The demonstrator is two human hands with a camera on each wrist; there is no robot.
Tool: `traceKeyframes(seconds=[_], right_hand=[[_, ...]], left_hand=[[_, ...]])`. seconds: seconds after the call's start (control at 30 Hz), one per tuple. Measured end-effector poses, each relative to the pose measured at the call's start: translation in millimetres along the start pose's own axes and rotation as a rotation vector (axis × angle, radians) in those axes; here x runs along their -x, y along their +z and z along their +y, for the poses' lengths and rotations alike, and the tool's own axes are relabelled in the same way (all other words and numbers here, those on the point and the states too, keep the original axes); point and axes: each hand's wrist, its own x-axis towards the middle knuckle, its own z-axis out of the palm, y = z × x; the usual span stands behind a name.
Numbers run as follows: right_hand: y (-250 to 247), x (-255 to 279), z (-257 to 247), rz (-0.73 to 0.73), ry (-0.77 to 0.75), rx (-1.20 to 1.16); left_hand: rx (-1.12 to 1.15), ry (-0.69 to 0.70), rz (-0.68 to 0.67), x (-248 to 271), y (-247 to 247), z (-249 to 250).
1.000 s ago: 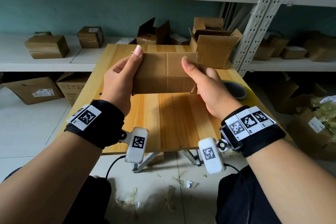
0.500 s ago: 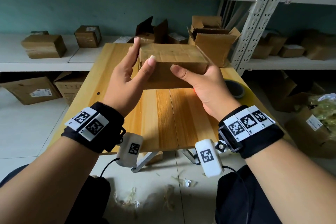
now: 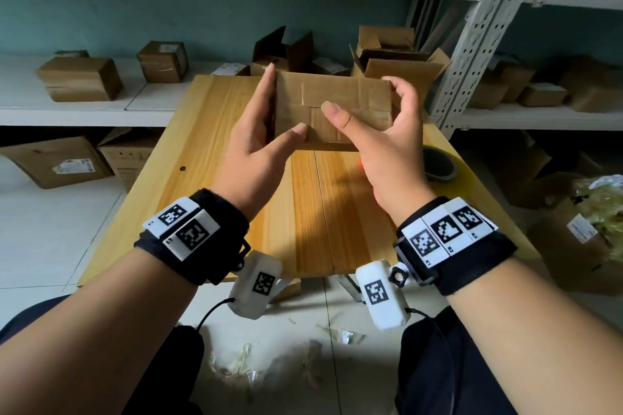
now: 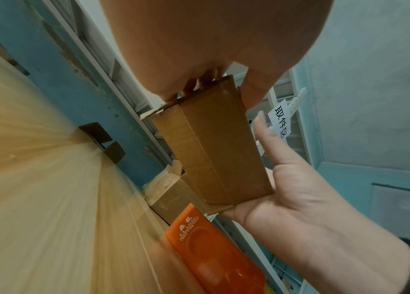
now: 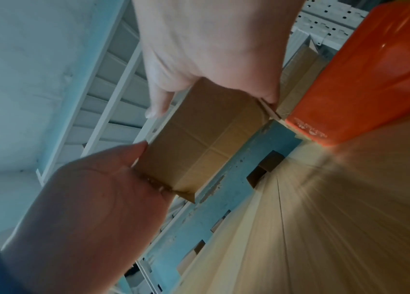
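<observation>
The small brown taped cardboard box (image 3: 354, 94) is held above the far part of the light wooden table (image 3: 202, 145), its ends clamped by the left hand (image 3: 256, 152) and right hand (image 3: 387, 152). Turning for inspection is judged in hand; a level 2-handed set-down is called for next.

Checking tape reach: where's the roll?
Head view: the tape roll lies at the right edge of the wooden table, just right of the right hand, which holds the cardboard box.
</observation>
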Motion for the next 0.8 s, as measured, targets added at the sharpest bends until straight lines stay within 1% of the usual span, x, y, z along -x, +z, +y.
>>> traceKeyframes(seconds=[0.07,0.13,0.2,0.27,0.3,0.37,0.43,0.53,0.6,0.67,0.7,0.73,0.8], right_hand=[[4.1,-0.4,3.8,0.055,-0.018,-0.033],[9.9,0.6,6.2,0.105,-0.043,-0.059],[16.9,3.4,6.8,0.158,-0.103,-0.085],[23.8,9.4,4.7,0.172,-0.151,-0.112],[26.3,11.8,3.6,0.168,-0.164,-0.119],[29.1,13.8,1.7,0.168,-0.179,-0.110],[29.1,12.4,-2.0,0.180,-0.187,-0.097],[26.4,9.4,-7.7,0.175,-0.208,-0.100],[25.7,7.7,-8.6,0.167,-0.188,-0.162],[25.3,6.4,-8.9,0.156,-0.140,-0.253],[24.9,6.4,-8.9,0.137,-0.131,-0.262],[24.1,7.0,-8.7,0.105,-0.147,-0.240],[22.0,8.8,-7.0,0.018,-0.253,-0.136]], left_hand=[[-0.029,0.014,0.002,1.2,0.9,0.7],[-0.119,0.057,0.046,1.0,1.4,1.1],[-0.230,0.115,0.093,1.0,2.5,0.9],[-0.255,0.132,0.145,2.6,5.1,2.8],[-0.224,0.119,0.170,3.6,6.9,4.1],[-0.125,0.056,0.177,5.3,9.0,6.9],[-0.104,0.016,0.179,5.5,7.9,8.3],[-0.145,0.042,0.175,4.4,5.6,7.7],[-0.126,0.051,0.183,3.3,4.6,7.5],[-0.074,0.027,0.197,1.1,2.7,5.6],[-0.057,-0.002,0.215,-1.2,0.3,2.9],[-0.058,-0.041,0.235,-2.2,-0.7,2.4],[-0.098,-0.127,0.261,-4.8,-2.9,-1.4]])
